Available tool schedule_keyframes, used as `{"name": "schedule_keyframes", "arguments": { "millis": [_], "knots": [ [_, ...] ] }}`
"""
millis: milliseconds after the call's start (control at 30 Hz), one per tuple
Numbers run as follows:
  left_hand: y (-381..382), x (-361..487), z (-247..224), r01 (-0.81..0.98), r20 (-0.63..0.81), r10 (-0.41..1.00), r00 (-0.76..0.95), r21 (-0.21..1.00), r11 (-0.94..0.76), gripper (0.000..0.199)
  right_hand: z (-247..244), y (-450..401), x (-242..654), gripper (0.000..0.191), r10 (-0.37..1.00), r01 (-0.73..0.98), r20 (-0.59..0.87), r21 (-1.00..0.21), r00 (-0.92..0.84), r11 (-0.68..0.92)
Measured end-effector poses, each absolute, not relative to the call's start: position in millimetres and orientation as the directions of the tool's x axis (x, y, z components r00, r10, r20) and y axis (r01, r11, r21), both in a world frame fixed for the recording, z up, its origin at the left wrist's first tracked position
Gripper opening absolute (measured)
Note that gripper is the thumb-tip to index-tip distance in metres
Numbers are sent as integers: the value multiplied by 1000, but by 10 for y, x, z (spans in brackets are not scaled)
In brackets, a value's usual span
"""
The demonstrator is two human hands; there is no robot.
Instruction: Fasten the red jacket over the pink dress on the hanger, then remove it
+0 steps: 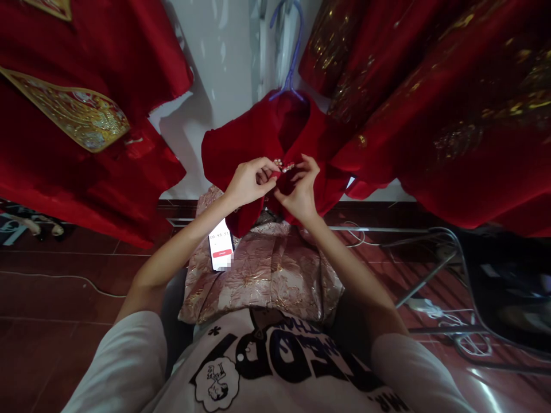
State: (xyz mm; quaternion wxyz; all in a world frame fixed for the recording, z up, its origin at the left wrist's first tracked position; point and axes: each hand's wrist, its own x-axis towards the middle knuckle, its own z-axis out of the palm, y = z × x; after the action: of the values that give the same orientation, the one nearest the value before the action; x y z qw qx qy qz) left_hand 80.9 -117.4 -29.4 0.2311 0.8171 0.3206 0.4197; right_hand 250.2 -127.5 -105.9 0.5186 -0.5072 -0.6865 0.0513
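Note:
A short red jacket [241, 137] hangs on a purple hanger [289, 80] in front of me. Small beaded ornaments [287, 168] decorate its front opening. My left hand [255, 180] is closed in a pinch on the jacket's front edge, just beside the beads. On the other side of the opening, my right hand [302, 194] has its fingers curled and its thumb bent inward, gripping the cloth by the beads. Exactly what lies under the fingertips is partly hidden. Pink and gold brocade cloth [253, 269] covers my lap below the jacket.
A lit phone [221, 246] showing a timer rests on the brocade. Red embroidered garments [146, 63] hang at left, and sequined red ones [400, 132] at right. A black metal-framed chair [495, 287] stands at right, near white cables [473, 341] on the tiled floor [64, 287].

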Motion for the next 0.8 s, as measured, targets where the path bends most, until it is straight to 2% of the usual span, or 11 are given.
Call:
{"name": "schedule_keyframes", "arguments": {
  "millis": [100, 200, 333, 467, 633, 800],
  "knots": [
    [-1180, 859, -291, 295, 495, 742, 452, 702, -648, 15, -1099, -1349, 2401, 105, 717, 706, 696, -528, 41, 472],
    [-1193, 886, -253, 283, 494, 745, 449, 712, -643, 15, -1161, -1428, 2263, 105, 757, 751, 652, -519, 40, 408],
    [-1176, 848, -208, 256, 506, 746, 433, 725, -640, 14, -1318, -1464, 2190, 87, 813, 817, 582, -475, 13, 328],
    [-1125, 773, -243, 226, 508, 761, 404, 750, -621, 14, -1514, -1418, 2330, 63, 789, 851, 613, -396, -33, 344],
    [-1110, 746, -298, 207, 510, 778, 367, 771, -603, 10, -1599, -1353, 2651, 42, 648, 729, 760, -470, 47, 499],
    [-1127, 705, -301, 222, 487, 802, 346, 788, -574, 16, -1369, -1301, 2936, 29, 620, 600, 742, -624, 255, 500]
  ]
}}
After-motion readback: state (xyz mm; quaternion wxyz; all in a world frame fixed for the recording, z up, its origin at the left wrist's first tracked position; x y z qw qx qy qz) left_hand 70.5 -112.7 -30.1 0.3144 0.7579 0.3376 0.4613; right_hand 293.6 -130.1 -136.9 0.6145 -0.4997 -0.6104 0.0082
